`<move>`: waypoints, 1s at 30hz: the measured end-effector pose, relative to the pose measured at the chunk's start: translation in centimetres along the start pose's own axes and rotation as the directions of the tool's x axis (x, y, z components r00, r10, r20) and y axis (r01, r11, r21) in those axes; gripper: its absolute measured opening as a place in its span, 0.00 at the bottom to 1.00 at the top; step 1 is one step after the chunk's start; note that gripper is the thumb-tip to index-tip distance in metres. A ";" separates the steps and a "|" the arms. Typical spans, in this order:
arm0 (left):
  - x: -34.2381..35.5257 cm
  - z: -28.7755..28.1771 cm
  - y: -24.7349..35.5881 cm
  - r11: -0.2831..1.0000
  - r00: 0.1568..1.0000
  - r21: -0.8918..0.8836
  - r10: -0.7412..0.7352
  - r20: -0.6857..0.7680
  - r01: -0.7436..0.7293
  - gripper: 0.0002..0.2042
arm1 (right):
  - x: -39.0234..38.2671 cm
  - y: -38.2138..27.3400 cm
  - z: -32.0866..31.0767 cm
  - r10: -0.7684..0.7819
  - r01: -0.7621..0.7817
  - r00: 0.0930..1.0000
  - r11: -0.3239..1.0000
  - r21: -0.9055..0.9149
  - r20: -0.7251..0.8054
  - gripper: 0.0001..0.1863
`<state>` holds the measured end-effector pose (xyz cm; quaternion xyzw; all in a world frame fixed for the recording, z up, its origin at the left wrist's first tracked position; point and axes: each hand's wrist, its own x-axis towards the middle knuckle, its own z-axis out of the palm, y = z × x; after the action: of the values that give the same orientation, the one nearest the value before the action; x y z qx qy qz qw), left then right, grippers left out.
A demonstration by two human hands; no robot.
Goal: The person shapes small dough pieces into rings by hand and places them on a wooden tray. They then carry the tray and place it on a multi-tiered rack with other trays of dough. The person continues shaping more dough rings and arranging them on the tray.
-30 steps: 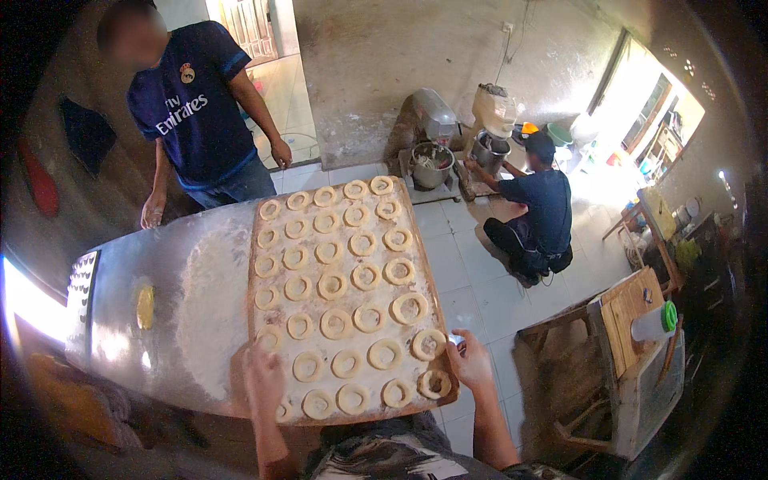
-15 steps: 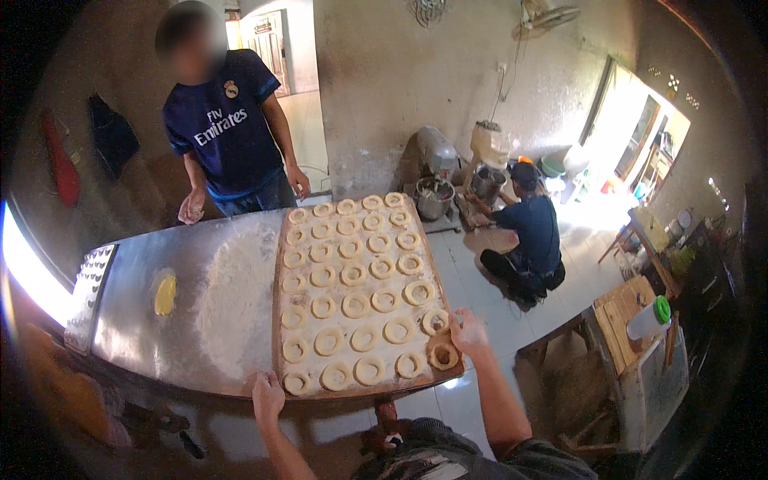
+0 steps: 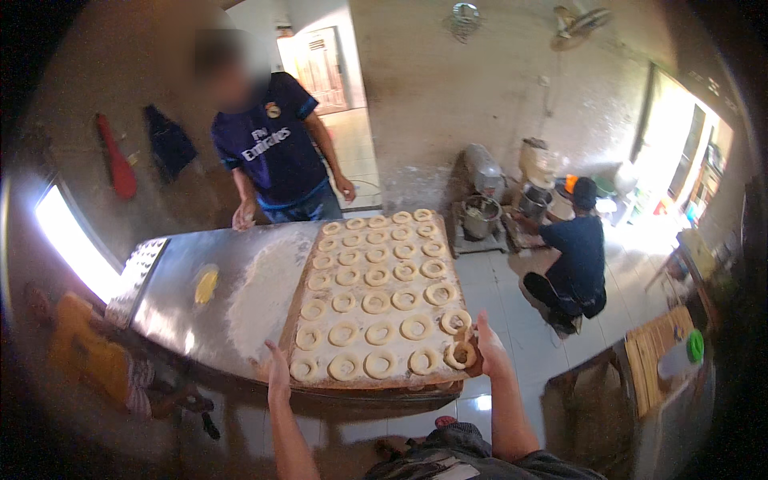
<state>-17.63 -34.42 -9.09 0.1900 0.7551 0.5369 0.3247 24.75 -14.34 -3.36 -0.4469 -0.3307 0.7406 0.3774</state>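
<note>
A wooden board (image 3: 292, 346) dusted with flour lies at the right end of the metal-topped table, covered with rows of pale dough rings (image 3: 379, 332). My left hand (image 3: 278, 378) is at the board's near left corner, fingers along its side edge. At the near right corner, my right hand (image 3: 490, 349) holds the opposite edge, close to two rings with darker centres. The board sits between both hands; the fingers beneath it are hidden.
Loose flour (image 3: 264, 296) and a yellow lump (image 3: 206, 286) lie on the metal table (image 3: 172, 308). Across it stands a person in a dark blue shirt (image 3: 268, 148). Another person (image 3: 574, 252) squats by the mixers (image 3: 482, 204). A green-lidded container (image 3: 680, 358) stands on a wooden surface at right.
My left hand has shifted from the near left corner to the board's side edge, its fingers straighter. My right hand has slid slightly nearer along its edge. The view has swung left.
</note>
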 end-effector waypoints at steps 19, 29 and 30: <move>-34.9 18.0 -2.9 0.572 0.889 -0.712 0.428 -0.163 -0.407 0.56 | -0.4 -11.5 -17.3 -0.196 0.258 0.947 0.936 -0.241 0.254 0.48; -46.4 35.9 3.9 0.158 0.490 -0.663 0.798 -0.352 -0.732 0.54 | 2.1 -22.6 -15.5 -0.178 0.548 0.600 0.802 -0.238 0.780 0.51; -47.1 37.8 5.2 0.112 0.451 -0.655 0.810 -0.375 -0.747 0.54 | 0.5 -22.1 -14.9 -0.131 0.540 0.581 0.801 -0.260 0.804 0.51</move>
<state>42.09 -36.49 1.22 0.4223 0.2290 0.8744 0.0686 44.03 -0.61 9.01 -0.1037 -0.7092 0.6616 0.2204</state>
